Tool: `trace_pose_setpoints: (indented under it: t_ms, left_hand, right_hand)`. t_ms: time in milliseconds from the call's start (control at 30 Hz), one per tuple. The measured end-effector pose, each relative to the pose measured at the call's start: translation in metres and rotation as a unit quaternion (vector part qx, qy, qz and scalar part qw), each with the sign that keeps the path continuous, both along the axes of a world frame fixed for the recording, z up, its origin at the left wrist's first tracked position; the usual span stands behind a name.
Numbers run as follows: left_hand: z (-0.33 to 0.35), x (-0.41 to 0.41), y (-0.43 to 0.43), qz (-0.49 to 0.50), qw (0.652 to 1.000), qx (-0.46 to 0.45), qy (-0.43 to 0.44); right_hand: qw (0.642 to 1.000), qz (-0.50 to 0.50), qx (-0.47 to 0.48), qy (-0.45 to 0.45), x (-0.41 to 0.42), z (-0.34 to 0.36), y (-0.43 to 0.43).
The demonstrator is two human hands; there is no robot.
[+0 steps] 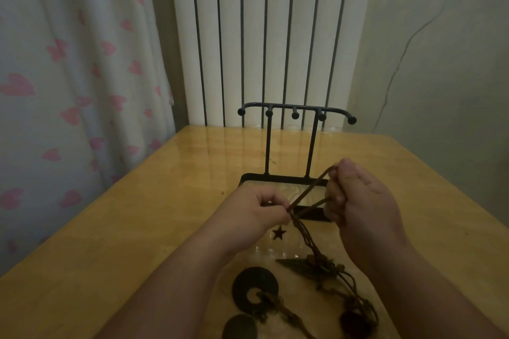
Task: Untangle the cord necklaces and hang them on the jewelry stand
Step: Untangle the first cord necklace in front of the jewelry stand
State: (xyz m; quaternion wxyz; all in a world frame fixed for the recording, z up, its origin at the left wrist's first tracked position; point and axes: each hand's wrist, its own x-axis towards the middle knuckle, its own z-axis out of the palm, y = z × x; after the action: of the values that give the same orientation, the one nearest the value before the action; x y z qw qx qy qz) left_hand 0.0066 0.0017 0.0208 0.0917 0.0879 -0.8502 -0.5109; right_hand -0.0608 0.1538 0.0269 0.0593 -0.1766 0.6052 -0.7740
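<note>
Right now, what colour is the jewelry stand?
The jewelry stand is black, clearest in the head view.

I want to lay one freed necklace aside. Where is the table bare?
The table is bare left of the jewelry stand out to its left edge, and right of it beyond the right hand. Crowded: between the forearms, where pendants and tangled cords lie.
</note>
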Motion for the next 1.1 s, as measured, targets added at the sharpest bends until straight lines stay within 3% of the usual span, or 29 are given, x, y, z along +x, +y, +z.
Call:
trace_pose_setpoints:
  t_ms: [67, 133, 233, 300, 400, 533, 667, 900, 1100]
  left_hand:
    - [0.0, 0.0, -0.001, 0.014, 1.0, 0.005, 0.008]
    - [0.0, 0.0, -0.002, 0.019, 1.0, 0.01, 0.019]
    - [0.0, 0.0, -0.003, 0.02, 0.999, 0.012, 0.024]
    - [-0.001, -0.001, -0.003, 0.017, 1.0, 0.003, 0.024]
    - [-0.002, -0.002, -0.003, 0.013, 0.999, 0.001, 0.031]
    - [-0.001, -0.001, -0.005, -0.003, 0.999, 0.003, 0.039]
    - [0.0, 0.0, -0.006, 0.002, 0.999, 0.01, 0.042]
    - [-0.003, -0.003, -0.005, 0.033, 0.997, 0.065, 0.007]
    - [-0.004, -0.001, -0.003, 0.041, 0.999, 0.025, 0.009]
  right_hand:
    - [0.999, -0.027, 0.022, 0.002, 0.003, 0.001, 0.0]
    - [0.987, -0.072, 0.14, 0.044, 0.002, -0.001, 0.0]
    - [0.928, -0.143, 0.305, 0.157, -0.005, -0.009, -0.001]
    - [0.917, -0.15, 0.304, 0.211, -0.005, -0.009, -0.001]
    - [0.912, -0.084, 0.304, 0.261, -0.005, -0.009, 0.0]
    - [0.894, 0.033, 0.373, 0.246, -0.002, -0.012, -0.002]
    - [0.875, 0.018, 0.418, 0.245, 0.0, -0.008, -0.003]
    - [0.965, -0.004, 0.218, 0.146, -0.002, -0.006, -0.001]
    - [0.99, -0.009, 0.11, 0.093, 0.0, -0.002, 0.001]
